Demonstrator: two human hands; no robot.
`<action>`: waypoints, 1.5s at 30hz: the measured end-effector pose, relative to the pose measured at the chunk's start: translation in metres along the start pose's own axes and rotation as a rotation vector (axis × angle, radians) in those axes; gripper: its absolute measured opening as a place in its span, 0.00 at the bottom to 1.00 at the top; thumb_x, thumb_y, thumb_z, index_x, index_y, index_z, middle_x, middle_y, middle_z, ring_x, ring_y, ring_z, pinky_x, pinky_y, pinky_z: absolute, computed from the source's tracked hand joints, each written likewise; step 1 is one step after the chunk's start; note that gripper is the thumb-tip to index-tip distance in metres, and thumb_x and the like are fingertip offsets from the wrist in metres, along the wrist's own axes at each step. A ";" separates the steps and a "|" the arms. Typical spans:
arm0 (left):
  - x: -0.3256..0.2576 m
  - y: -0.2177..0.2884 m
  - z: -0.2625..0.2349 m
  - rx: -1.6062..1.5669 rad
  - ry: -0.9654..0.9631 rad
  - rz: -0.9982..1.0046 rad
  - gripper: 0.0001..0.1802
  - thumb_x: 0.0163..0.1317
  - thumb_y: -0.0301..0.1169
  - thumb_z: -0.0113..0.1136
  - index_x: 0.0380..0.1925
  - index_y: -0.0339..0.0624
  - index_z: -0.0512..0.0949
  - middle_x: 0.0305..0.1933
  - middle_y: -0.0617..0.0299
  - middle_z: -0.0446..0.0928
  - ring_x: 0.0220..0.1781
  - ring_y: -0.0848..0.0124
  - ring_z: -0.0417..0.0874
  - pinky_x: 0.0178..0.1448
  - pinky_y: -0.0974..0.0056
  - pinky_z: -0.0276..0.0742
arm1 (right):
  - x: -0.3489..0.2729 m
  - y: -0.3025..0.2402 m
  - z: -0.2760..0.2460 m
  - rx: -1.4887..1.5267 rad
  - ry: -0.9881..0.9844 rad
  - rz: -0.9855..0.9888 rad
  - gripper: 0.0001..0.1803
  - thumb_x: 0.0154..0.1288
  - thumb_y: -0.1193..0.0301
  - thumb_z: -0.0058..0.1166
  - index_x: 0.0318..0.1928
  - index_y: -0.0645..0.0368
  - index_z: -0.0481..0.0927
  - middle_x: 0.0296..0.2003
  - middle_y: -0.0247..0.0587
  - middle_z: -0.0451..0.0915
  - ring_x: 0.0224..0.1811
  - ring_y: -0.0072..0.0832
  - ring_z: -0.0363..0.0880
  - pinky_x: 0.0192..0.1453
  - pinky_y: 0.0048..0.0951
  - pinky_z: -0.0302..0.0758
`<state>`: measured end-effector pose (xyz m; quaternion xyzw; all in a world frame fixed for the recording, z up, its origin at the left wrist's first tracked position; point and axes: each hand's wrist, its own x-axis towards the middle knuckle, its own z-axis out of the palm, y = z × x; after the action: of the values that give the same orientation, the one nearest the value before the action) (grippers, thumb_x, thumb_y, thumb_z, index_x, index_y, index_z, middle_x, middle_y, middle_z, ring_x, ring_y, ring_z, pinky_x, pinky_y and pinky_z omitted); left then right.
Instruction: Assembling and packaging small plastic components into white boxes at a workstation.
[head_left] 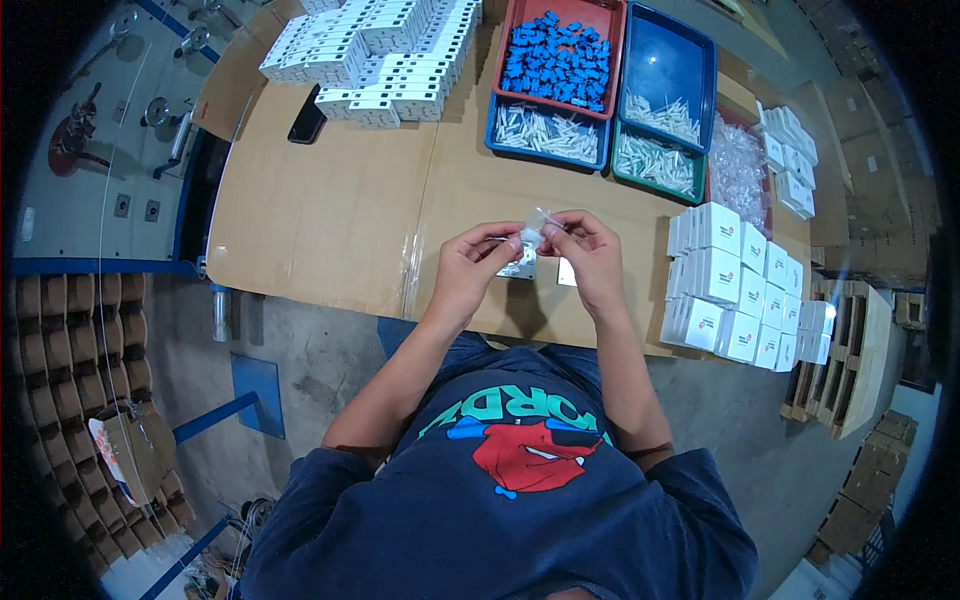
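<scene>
A small clear plastic bag (537, 222) is held up between the person's two hands, above the near part of the counter (330, 220). The left hand (468, 262) pinches narrowly at the bag's left side, thumb against fingertips; the right hand (592, 258) pinches its upper right side in the same way. What the bag contains is too small to tell.

Just below the hands, a white piece with dark marks (518, 266) lies on the counter, partly covered by the left hand's fingers. Beside it, a second white piece (566, 272) shows partly behind the right hand.

Beyond the hands, a blue tray (548, 156) holds white plug-like pieces, and a red tray (619, 60) full of small blue parts overlaps its far side. To their right, a green tray (660, 191) holds more white pieces; another blue tray (665, 60) overlaps it, with white pieces gathered at its near end. A heap of clear plastic packaging (738, 175) lies further right.

Near the counter's right edge stands a stack of white boxes (735, 285) with small red marks, and a smaller white stack (790, 160) sits behind. At the far left are rows of white cartons (380, 65), with a black phone (307, 122) just beside them.
</scene>
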<state>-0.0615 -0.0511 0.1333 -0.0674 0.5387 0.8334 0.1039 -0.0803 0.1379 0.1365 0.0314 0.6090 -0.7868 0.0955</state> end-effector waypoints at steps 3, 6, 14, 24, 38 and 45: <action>-0.001 0.000 -0.001 -0.019 -0.007 0.005 0.11 0.70 0.23 0.64 0.50 0.32 0.84 0.47 0.56 0.86 0.46 0.73 0.87 0.55 0.67 0.85 | 0.000 0.000 0.000 0.019 -0.001 0.013 0.10 0.71 0.78 0.62 0.50 0.66 0.81 0.40 0.39 0.85 0.39 0.21 0.83 0.45 0.25 0.84; 0.001 -0.004 -0.004 -0.006 -0.002 0.021 0.10 0.69 0.22 0.65 0.49 0.32 0.84 0.46 0.56 0.86 0.46 0.73 0.87 0.55 0.68 0.85 | -0.001 -0.003 0.002 -0.018 -0.004 0.011 0.11 0.70 0.77 0.62 0.51 0.66 0.81 0.40 0.38 0.85 0.39 0.21 0.83 0.45 0.24 0.83; 0.003 0.001 -0.007 0.145 -0.006 0.061 0.12 0.68 0.21 0.66 0.49 0.30 0.82 0.46 0.55 0.85 0.46 0.71 0.87 0.56 0.65 0.87 | -0.001 -0.007 0.001 -0.094 0.015 -0.017 0.09 0.70 0.77 0.63 0.48 0.66 0.82 0.40 0.38 0.84 0.37 0.22 0.83 0.44 0.25 0.83; 0.006 -0.007 -0.014 0.045 0.000 0.106 0.14 0.68 0.19 0.64 0.52 0.32 0.77 0.45 0.59 0.81 0.46 0.73 0.85 0.54 0.66 0.85 | 0.000 -0.010 0.005 -0.006 -0.016 -0.008 0.09 0.69 0.78 0.63 0.48 0.66 0.81 0.37 0.37 0.84 0.35 0.19 0.82 0.39 0.22 0.81; 0.004 -0.014 -0.001 -0.429 -0.042 -0.122 0.12 0.74 0.32 0.62 0.52 0.40 0.80 0.52 0.59 0.83 0.52 0.69 0.83 0.59 0.60 0.80 | -0.003 -0.007 0.015 -0.028 -0.011 -0.088 0.06 0.70 0.77 0.62 0.45 0.65 0.81 0.37 0.36 0.84 0.36 0.19 0.83 0.38 0.22 0.82; 0.006 -0.008 -0.002 -0.270 0.000 -0.100 0.08 0.73 0.29 0.61 0.48 0.38 0.80 0.49 0.57 0.84 0.51 0.68 0.86 0.55 0.60 0.86 | -0.001 0.002 0.013 -0.229 0.086 -0.273 0.08 0.68 0.76 0.64 0.46 0.62 0.82 0.39 0.33 0.84 0.39 0.17 0.81 0.36 0.22 0.78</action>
<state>-0.0656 -0.0494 0.1241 -0.1076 0.4177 0.8920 0.1353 -0.0778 0.1247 0.1384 -0.0289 0.6969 -0.7157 -0.0355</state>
